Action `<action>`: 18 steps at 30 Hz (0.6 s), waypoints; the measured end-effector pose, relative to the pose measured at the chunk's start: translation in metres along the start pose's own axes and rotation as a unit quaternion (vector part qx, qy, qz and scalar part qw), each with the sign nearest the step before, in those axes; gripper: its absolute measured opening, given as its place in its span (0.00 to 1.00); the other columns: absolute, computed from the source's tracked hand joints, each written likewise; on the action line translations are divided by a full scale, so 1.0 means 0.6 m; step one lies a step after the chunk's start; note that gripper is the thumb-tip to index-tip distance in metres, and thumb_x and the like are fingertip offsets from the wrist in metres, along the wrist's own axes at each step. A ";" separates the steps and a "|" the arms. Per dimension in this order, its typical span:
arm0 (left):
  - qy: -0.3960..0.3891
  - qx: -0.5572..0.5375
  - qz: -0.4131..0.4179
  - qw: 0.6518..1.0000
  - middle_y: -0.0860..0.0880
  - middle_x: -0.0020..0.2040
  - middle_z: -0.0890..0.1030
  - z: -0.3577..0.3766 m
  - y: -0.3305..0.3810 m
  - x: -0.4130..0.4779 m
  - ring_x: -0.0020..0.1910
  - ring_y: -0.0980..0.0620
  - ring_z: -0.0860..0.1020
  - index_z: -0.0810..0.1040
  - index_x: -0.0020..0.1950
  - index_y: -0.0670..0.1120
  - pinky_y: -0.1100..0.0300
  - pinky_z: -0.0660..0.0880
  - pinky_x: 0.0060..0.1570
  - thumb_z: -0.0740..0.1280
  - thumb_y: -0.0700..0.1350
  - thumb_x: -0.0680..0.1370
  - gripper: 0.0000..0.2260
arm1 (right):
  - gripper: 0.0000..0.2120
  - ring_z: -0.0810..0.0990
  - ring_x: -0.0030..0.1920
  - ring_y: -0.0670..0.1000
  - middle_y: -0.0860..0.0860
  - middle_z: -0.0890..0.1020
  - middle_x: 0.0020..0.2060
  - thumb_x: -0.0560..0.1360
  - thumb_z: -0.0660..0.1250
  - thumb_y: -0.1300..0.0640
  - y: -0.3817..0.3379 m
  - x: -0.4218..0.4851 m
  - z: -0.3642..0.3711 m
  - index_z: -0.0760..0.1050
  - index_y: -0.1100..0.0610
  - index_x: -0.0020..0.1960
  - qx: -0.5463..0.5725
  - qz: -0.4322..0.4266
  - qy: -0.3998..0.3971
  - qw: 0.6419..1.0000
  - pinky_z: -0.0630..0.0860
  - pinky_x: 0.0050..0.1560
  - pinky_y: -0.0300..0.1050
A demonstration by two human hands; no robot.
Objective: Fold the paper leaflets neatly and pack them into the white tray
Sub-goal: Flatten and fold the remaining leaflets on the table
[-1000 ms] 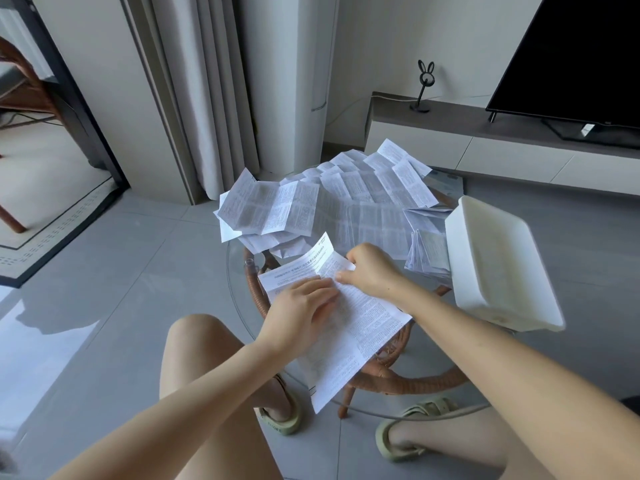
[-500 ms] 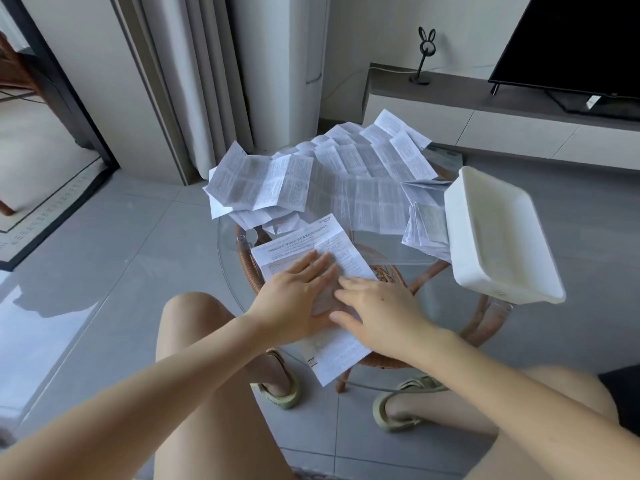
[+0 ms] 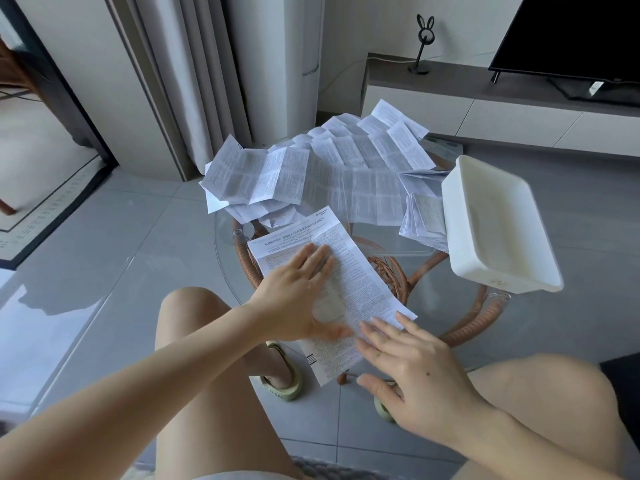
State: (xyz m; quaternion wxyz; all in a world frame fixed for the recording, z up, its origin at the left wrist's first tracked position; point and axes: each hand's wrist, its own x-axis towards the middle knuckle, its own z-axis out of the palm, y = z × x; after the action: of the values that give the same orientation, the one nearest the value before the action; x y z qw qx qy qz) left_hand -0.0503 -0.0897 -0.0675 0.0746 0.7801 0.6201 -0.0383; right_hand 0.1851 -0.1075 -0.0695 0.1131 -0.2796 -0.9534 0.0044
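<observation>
A long printed leaflet (image 3: 349, 271) lies flat on the round glass table (image 3: 225, 233), running from the middle toward the near edge. My left hand (image 3: 298, 296) presses flat on its left half, fingers straight. My right hand (image 3: 408, 368) lies over the leaflet's near end with fingers spread and straight. A heap of unfolded creased leaflets (image 3: 332, 174) covers the far part of the table. The white tray (image 3: 495, 223) stands empty at the right, tilted on a few folded leaflets (image 3: 422, 216).
The table's rattan base (image 3: 391, 268) shows through the glass. My knees and green sandals (image 3: 284, 379) are under the near edge. A TV console (image 3: 485, 95) with a bunny stand and a TV runs along the back right. Curtains hang behind.
My right hand has slid from the leaflet's middle down toward its near end. The left hand stays pressed on the paper, and the leaflet lies flatter than a second ago.
</observation>
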 end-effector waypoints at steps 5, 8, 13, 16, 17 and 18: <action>-0.014 0.024 -0.001 1.000 0.48 0.78 0.36 -0.002 0.004 0.000 0.76 0.50 0.34 0.37 0.78 0.44 0.58 0.34 0.72 0.45 0.80 0.62 0.57 | 0.25 0.78 0.61 0.53 0.53 0.81 0.58 0.81 0.49 0.48 -0.007 -0.014 0.012 0.82 0.59 0.56 -0.001 -0.052 0.033 0.998 0.66 0.67 0.53; -0.022 0.027 0.000 0.999 0.49 0.78 0.35 -0.007 0.006 -0.002 0.76 0.50 0.34 0.35 0.77 0.45 0.57 0.35 0.73 0.45 0.80 0.62 0.56 | 0.19 0.77 0.63 0.50 0.51 0.81 0.59 0.81 0.53 0.52 0.004 -0.014 0.010 0.81 0.57 0.58 0.027 -0.055 0.042 0.997 0.66 0.68 0.53; -0.035 0.028 -0.008 0.999 0.49 0.78 0.35 -0.007 0.007 -0.002 0.76 0.50 0.34 0.35 0.77 0.45 0.57 0.37 0.73 0.46 0.80 0.63 0.56 | 0.19 0.78 0.62 0.48 0.51 0.81 0.58 0.81 0.53 0.54 0.030 -0.033 0.001 0.81 0.58 0.58 0.039 -0.038 0.069 0.996 0.64 0.69 0.57; -0.036 0.032 -0.006 0.999 0.49 0.78 0.35 -0.006 0.007 -0.002 0.76 0.50 0.34 0.35 0.77 0.45 0.56 0.39 0.74 0.45 0.80 0.62 0.56 | 0.16 0.79 0.59 0.48 0.51 0.82 0.56 0.78 0.58 0.56 0.034 -0.037 -0.002 0.82 0.58 0.56 0.041 -0.022 0.085 0.995 0.63 0.68 0.58; -0.038 0.032 -0.006 0.999 0.49 0.78 0.35 -0.006 0.007 -0.001 0.76 0.50 0.34 0.35 0.77 0.45 0.56 0.39 0.74 0.44 0.80 0.62 0.56 | 0.15 0.80 0.58 0.48 0.52 0.83 0.55 0.77 0.59 0.56 0.036 -0.037 -0.002 0.82 0.59 0.55 0.043 -0.015 0.092 0.995 0.63 0.68 0.58; -0.039 0.031 -0.005 0.999 0.49 0.77 0.35 -0.006 0.006 -0.002 0.76 0.50 0.34 0.35 0.77 0.45 0.56 0.39 0.75 0.44 0.80 0.62 0.56 | 0.15 0.80 0.57 0.48 0.52 0.83 0.54 0.77 0.58 0.56 0.039 -0.037 -0.003 0.82 0.59 0.55 0.045 -0.008 0.098 0.994 0.63 0.68 0.58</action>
State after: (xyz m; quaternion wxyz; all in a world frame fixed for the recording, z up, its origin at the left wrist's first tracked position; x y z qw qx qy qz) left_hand -0.0472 -0.0909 -0.0636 0.0742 0.7765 0.6194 -0.0889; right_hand 0.2164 -0.0997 -0.0744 0.2181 -0.2655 -0.9389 0.0192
